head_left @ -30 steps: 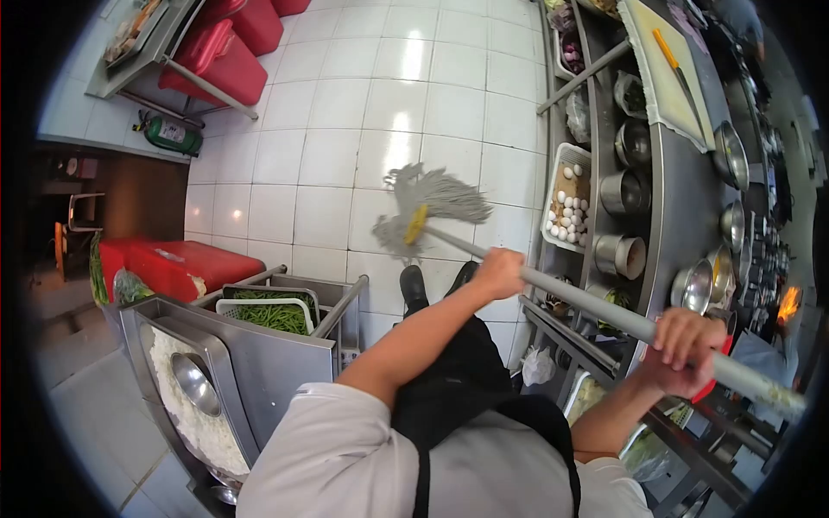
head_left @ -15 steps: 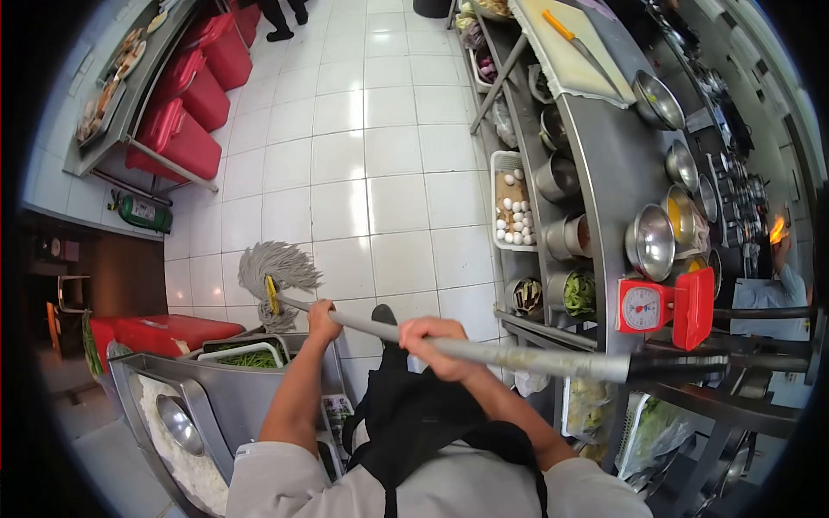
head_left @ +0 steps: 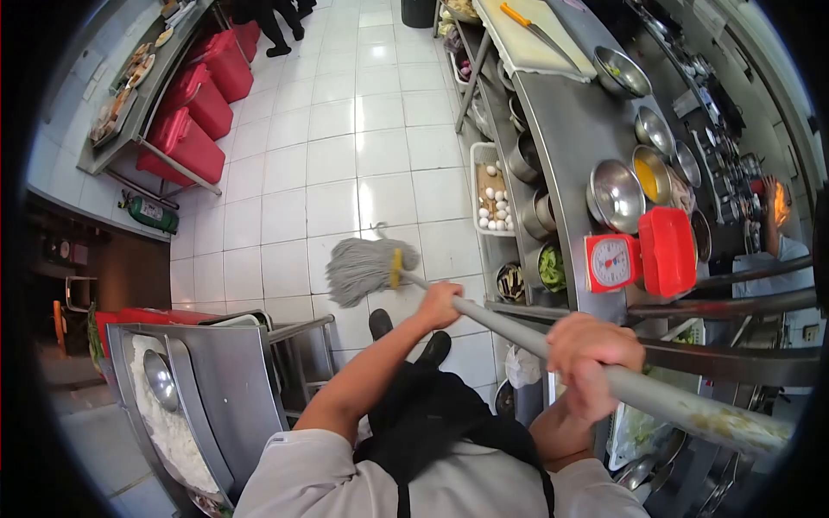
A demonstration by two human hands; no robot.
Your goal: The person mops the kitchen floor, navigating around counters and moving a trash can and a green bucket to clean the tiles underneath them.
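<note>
A mop with a grey string head (head_left: 367, 269) and a yellow clamp lies on the white tiled floor (head_left: 324, 160), ahead of my feet. Its long grey handle (head_left: 501, 325) slants from the head up to the lower right, past the counter's end. My left hand (head_left: 440, 304) is wrapped round the handle nearer the mop head. Farther up the pole, my right hand (head_left: 594, 358) is closed on it as well. The worn upper end of the handle runs toward the right edge of the view.
A steel counter (head_left: 561, 129) on the right bears a red scale (head_left: 611, 262), bowls and a knife (head_left: 540, 34). Eggs in a white basket (head_left: 492, 190) sit below. Red bins (head_left: 183, 147) and a green extinguisher (head_left: 148, 211) are at left. Another person's legs (head_left: 275, 26) stand far off; a co-worker's arm (head_left: 771, 207) is near a flame.
The mop head has swept to the right across the tiles. Both my hands, still on the handle, have moved right, and the pole's upper end has come closer.
</note>
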